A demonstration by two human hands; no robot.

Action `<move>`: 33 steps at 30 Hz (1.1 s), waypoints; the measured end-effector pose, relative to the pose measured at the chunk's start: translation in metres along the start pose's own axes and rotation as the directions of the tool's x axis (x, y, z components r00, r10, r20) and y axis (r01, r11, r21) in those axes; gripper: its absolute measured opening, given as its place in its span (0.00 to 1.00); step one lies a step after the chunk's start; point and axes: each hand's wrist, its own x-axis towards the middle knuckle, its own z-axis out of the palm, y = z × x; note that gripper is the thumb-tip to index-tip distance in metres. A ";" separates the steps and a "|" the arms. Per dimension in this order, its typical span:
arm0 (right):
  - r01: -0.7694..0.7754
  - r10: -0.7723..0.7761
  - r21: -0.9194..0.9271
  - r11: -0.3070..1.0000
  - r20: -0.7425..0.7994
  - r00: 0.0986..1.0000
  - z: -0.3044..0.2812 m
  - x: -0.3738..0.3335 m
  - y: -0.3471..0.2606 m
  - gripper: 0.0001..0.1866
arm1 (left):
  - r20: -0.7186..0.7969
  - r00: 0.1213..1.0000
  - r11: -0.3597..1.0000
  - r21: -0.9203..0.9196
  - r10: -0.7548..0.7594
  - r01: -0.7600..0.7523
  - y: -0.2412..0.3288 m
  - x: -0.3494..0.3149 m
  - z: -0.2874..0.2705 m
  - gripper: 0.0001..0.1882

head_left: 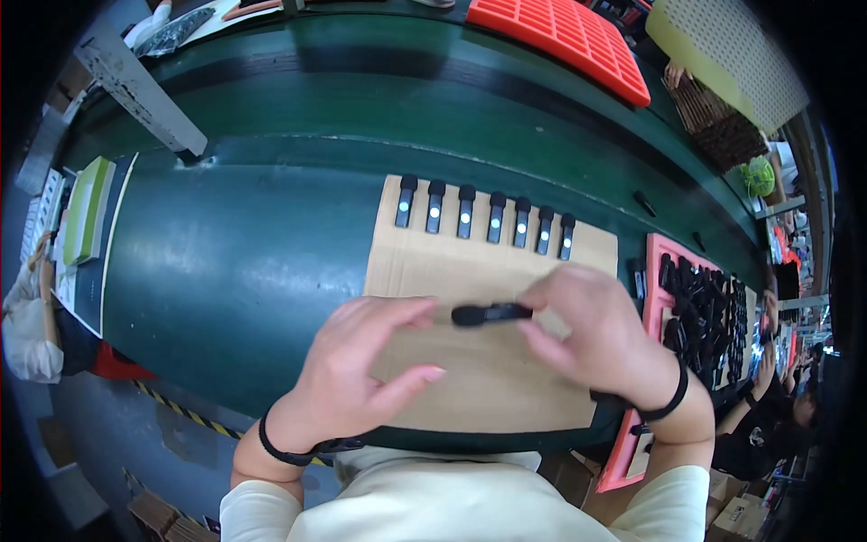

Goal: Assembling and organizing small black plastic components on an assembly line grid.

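Work in hand appears to be the handling of one small dark device (492, 313), held at the centre of the frame above a cardboard sheet (488, 388). The right hand (591, 325) pinches its right end between thumb and fingers, its thicker rounded end pointing left; blur hides the exact grip. The left hand (357, 370), left of centre, is open, thumb and fingers spread and holding nothing, its fingertips near the device yet apart from it.

Seven similar devices (496, 218) lie in a row along the sheet's upper part, each showing a pale round spot; none can be made out on the held one. Judging from this, the next move calls for a steady right pinch and the left fingers closing gently on the rounded end.

At the right, a pink tray (652, 298) holds a heap of dark pieces (691, 312); the right forearm lies partly across its near side and could hinder reaching into it. The row limits room above the hands. A red gridded tray (569, 41) sits at the upper right, a metal post (140, 95) at the upper left.
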 end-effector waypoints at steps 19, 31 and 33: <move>0.056 0.243 0.634 0.772 -0.374 0.895 0.063 -0.090 -0.039 0.15 | 0.159 0.971 0.984 -0.051 0.178 -0.172 0.029 -0.018 0.056 0.14; 0.121 0.198 0.540 0.833 -0.496 0.845 0.071 -0.096 -0.039 0.20 | 0.144 0.969 0.980 -0.017 0.200 -0.200 0.030 -0.014 0.069 0.14; 0.124 0.188 0.523 0.843 -0.505 0.842 0.071 -0.096 -0.038 0.20 | 0.151 0.968 0.979 -0.002 0.201 -0.203 0.032 -0.013 0.070 0.14</move>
